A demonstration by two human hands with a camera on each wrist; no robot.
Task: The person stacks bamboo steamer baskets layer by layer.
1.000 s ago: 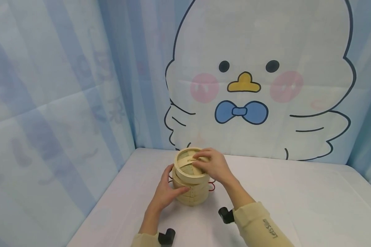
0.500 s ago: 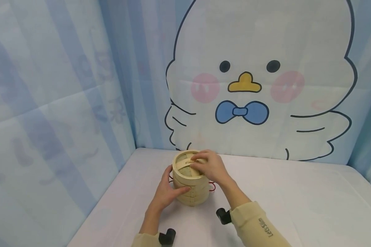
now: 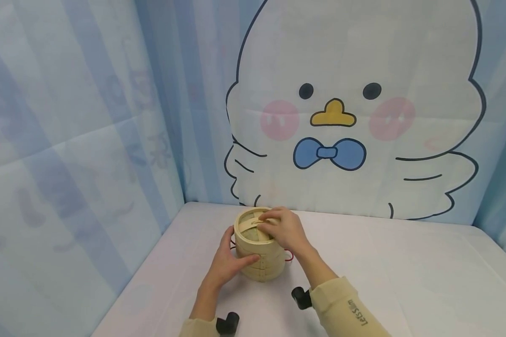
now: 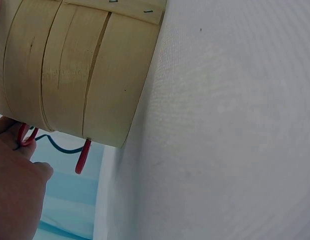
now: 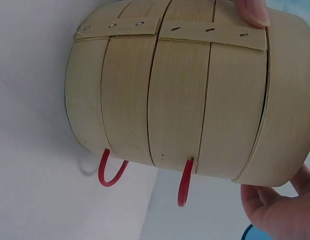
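Note:
A round bamboo steamer [image 3: 264,269] stands upright on the table, its lid [image 3: 246,233] lying level on top. My left hand [image 3: 226,263] grips the steamer's left side, thumb across the front and fingers around the back. In the left wrist view, the left hand [image 4: 17,185] is beside a red loop [image 4: 83,157]. My right hand [image 3: 284,229] pinches the strap handle on the lid, partly hiding it. From the right wrist, the lid [image 5: 291,95] meets the stacked body [image 5: 180,95] along a thin dark seam; the left thumb [image 5: 254,11] presses near that seam. The steamer's inside is hidden.
Red loop handles [image 3: 289,255] stick out from the steamer's sides. The table [image 3: 383,267] has a pale cover. Behind it hangs a curtain [image 3: 333,187] with a cartoon bird, and a blue-and-white curtain [image 3: 88,140] closes the left side. Black wrist cameras [image 3: 301,297] sit by both cuffs.
The lid has come down from a raised, tilted position to sit on the steamer. My right hand has lowered and shifted slightly left with it, while the left hand has stayed in place.

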